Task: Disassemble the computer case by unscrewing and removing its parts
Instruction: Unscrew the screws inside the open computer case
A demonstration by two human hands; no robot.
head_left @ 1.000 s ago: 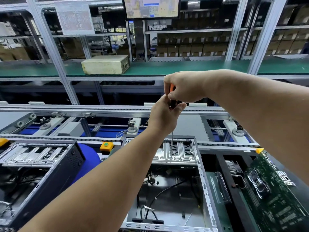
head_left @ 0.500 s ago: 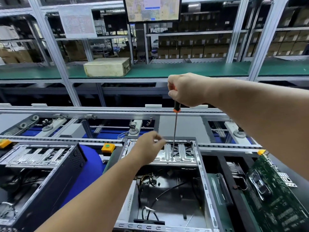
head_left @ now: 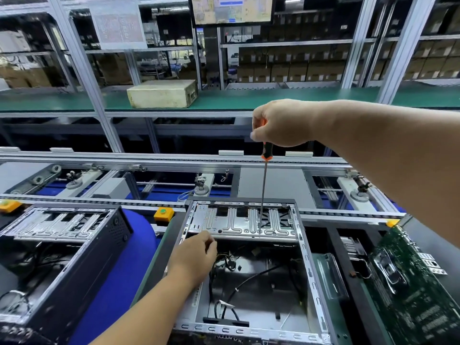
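Over the open computer case [head_left: 308, 265] on the conveyor line, the right hand [head_left: 281, 123] is wrapped around the orange-and-black handle of a long screwdriver [head_left: 263, 190], held upright, its tip down on the ribbed metal bracket [head_left: 239, 225] that spans the far end of the chassis. The left hand [head_left: 196, 255] sits low at the bracket's near edge with its fingers loosely curled — whether it pinches anything small, I cannot tell from this angle.

Now the risks, as I read them. That shaft is long and thin, and the grip is high up at the handle; any lean off vertical and the tip could skip out of the screw head and skate across the ribs. A freed screw could drop straight into the case, down among the loose cables [head_left: 231, 265], and be a nuisance to fish out. And if this is the last fastener, the bracket may tip once released — the left hand looks placed to catch it, but only near one corner.

Alongside, a second case [head_left: 62, 247] sits to the left and a green circuit board [head_left: 418, 295] lies to the right.
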